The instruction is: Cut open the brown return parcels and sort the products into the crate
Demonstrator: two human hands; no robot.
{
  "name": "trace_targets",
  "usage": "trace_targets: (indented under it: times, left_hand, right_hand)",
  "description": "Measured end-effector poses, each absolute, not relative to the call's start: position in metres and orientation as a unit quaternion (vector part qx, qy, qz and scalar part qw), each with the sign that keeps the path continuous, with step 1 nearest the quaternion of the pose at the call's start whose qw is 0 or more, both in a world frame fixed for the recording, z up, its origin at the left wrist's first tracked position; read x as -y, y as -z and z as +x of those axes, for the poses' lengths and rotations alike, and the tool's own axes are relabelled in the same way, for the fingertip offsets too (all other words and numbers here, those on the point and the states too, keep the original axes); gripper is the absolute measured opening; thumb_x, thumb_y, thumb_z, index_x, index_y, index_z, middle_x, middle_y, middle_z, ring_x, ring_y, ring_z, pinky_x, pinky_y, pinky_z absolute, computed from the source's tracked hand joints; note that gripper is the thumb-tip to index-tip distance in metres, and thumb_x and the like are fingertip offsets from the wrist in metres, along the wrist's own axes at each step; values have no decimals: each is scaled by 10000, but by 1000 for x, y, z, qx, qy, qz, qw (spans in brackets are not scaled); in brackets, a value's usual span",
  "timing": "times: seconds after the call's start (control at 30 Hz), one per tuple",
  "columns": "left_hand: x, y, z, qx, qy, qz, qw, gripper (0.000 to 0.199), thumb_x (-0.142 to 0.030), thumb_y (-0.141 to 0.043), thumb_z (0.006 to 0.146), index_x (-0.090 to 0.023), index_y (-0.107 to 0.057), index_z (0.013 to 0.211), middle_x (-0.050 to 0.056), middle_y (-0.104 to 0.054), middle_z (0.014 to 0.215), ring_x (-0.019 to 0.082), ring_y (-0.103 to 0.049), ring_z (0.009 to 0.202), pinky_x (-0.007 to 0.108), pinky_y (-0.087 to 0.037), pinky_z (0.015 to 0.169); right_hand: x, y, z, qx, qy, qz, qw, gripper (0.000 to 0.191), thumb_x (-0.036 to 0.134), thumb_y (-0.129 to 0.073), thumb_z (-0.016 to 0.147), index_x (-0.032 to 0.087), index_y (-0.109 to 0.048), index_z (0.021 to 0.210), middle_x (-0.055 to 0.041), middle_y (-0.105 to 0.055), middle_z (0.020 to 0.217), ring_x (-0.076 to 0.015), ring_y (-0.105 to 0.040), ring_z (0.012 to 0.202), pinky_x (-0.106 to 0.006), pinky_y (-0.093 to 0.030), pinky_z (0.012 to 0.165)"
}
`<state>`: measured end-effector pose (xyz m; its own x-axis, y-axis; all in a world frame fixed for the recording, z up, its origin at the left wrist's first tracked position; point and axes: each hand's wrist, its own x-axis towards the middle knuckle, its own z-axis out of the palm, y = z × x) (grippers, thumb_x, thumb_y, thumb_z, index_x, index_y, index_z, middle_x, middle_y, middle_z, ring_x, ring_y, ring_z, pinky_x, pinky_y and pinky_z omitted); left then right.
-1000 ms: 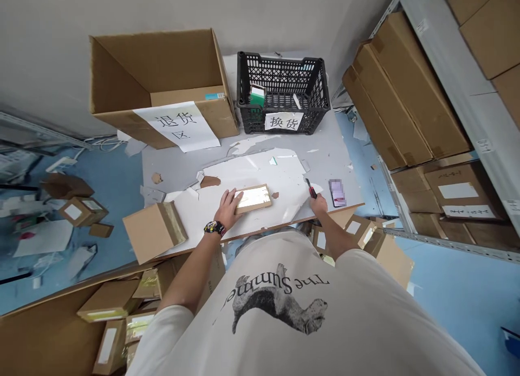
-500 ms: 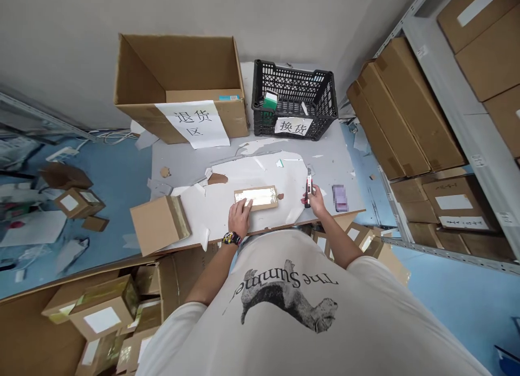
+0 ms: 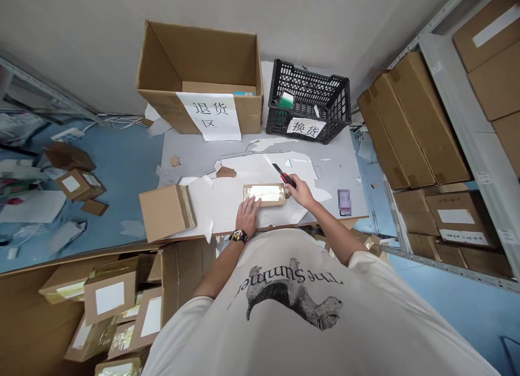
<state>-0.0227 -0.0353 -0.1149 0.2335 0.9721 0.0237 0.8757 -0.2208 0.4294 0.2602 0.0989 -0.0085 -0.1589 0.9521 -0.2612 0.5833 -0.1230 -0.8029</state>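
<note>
A small flat cardboard box (image 3: 273, 196) with shiny tape and a white label lies on the white-covered part of the table. My left hand (image 3: 247, 216), wearing a watch, grips its near left edge, with fingers over the top. My right hand (image 3: 299, 190) is closed around the handle of a black and red utility knife (image 3: 285, 175). The knife's dark tip points up and left, above the far right corner of the small box. Whether the blade touches anything I cannot tell.
Behind stand a large open carton (image 3: 211, 56) and a black plastic crate (image 3: 311, 99), both with paper signs. Left on the table sits a cardboard box (image 3: 162, 213); a phone (image 3: 344, 202) lies right. Paper scraps are scattered about. Shelves (image 3: 479, 143) with cartons rise at the right.
My right hand has moved left with the utility knife, from the table's right side to the small box's right end. The knife now tilts up-left. My left hand stays on the box.
</note>
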Motion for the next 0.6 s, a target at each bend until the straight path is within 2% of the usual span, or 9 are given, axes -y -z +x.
trace_targets:
  times: [0.1,0.27,0.6]
  left_hand:
    - [37,119,-25,-591,-147,777,158,885,-56,-538,958,-226,-491,1826,122,-498,1857,345,-435,1735,562,-306,1455]
    - [47,122,-28,-603,-143,769,158,894,-88,-549,976,-240,-445,1851,124,-462,1881,353,-418,1747,595,-236,1476]
    - [47,121,-29,-603,-135,769,161,899,-94,-566,968,-236,-451,1849,134,-466,1876,363,-417,1744,606,-218,1478]
  right_hand:
    - [-102,-1,248,697,-372,-595,146,380,407,-586,1050,277,-680,1395,-25,-832,978,-277,-800,876,-353,-614,861]
    - [-102,-10,233,754,-319,-570,61,458,331,-560,1083,247,-670,1519,-99,-869,1236,-324,-808,1089,-367,-592,943]
    - [-93,-22,226,797,-288,-530,-28,453,285,-533,1133,271,-649,1571,-83,-843,1417,-307,-796,1204,-346,-576,961]
